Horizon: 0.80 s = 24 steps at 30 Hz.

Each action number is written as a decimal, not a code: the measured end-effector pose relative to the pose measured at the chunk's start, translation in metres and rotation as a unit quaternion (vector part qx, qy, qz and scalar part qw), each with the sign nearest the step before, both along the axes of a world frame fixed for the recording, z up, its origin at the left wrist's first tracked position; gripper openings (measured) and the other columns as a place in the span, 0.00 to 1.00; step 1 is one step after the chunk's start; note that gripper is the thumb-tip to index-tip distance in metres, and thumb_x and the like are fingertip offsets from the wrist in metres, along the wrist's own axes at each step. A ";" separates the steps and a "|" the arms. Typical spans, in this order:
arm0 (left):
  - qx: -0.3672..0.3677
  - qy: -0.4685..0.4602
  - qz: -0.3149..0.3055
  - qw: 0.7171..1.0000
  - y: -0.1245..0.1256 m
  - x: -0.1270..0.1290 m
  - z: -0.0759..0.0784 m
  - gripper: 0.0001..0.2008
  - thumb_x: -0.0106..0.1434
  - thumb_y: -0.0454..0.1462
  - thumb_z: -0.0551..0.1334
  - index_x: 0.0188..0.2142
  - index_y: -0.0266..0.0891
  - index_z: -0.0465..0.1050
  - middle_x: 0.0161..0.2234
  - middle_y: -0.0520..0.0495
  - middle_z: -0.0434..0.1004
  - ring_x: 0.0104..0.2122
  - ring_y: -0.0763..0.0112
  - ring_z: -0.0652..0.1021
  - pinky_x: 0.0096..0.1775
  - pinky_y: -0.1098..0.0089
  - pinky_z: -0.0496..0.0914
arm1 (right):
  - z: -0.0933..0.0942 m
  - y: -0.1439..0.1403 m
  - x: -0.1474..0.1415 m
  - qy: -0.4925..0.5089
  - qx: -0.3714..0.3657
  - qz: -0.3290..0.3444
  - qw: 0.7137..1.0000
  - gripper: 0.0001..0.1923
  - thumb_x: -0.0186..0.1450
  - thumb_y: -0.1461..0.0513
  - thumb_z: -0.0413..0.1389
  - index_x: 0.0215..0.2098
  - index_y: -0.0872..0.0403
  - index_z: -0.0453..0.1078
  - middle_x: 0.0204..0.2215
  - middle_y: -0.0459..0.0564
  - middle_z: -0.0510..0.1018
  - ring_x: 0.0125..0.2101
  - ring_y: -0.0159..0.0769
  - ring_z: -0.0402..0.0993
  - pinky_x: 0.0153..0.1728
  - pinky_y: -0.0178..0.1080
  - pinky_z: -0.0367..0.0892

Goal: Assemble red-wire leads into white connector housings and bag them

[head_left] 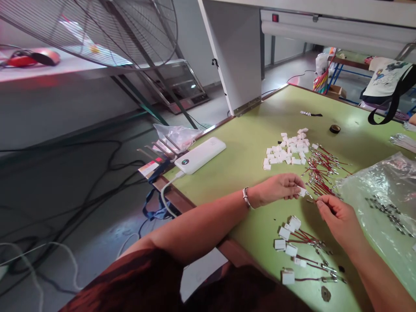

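Observation:
Over the green tabletop, my left hand (281, 189) pinches a white plastic connector housing (302, 191). My right hand (336, 214) is closed on a short wire lead (311, 199), whose metal terminal end is at or very near the housing; I cannot tell whether it is inside. Beyond my hands lies a pile of red wire leads (321, 171) with metal terminals. A heap of loose white housings (287, 149) is to its left. Closer to me, several housings with red wires attached (297, 238) lie in a loose group.
A clear plastic bag (383, 190) with metal-ended parts lies on the right. A white power bank (200, 155) with a cable rests at the left table edge. Black tape (334, 128) sits farther back. A large fan (97, 30) stands at the upper left.

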State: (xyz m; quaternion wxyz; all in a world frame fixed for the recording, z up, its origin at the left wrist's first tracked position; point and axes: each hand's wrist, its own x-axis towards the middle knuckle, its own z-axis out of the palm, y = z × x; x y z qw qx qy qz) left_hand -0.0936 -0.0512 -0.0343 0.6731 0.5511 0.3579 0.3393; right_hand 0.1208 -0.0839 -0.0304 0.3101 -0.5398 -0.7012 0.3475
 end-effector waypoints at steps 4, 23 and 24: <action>-0.023 0.009 -0.001 1.000 0.000 -0.001 0.000 0.05 0.62 0.36 0.62 0.37 0.35 0.72 0.24 0.53 0.72 0.22 0.80 0.67 0.27 0.72 0.60 | -0.004 0.000 0.004 -0.077 0.066 0.022 0.995 0.13 0.64 0.53 0.51 0.29 0.52 0.69 0.18 0.42 0.68 0.19 0.29 0.61 0.21 0.33 0.58; -0.051 0.044 -0.055 0.996 -0.006 0.009 -0.009 0.07 0.57 0.36 0.66 0.34 0.34 0.73 0.22 0.54 0.74 0.19 0.82 0.70 0.24 0.75 0.65 | -0.017 0.003 0.010 -0.166 0.255 0.130 0.944 0.07 0.67 0.61 0.50 0.32 0.52 0.67 0.18 0.40 0.72 0.18 0.28 0.67 0.20 0.31 0.60; -0.049 0.052 -0.053 0.996 -0.007 0.010 -0.012 0.07 0.57 0.35 0.66 0.34 0.34 0.73 0.22 0.54 0.73 0.19 0.82 0.70 0.24 0.75 0.66 | -0.019 0.003 0.010 -0.173 0.254 0.137 0.942 0.07 0.67 0.61 0.50 0.31 0.52 0.67 0.18 0.39 0.72 0.17 0.28 0.66 0.20 0.32 0.59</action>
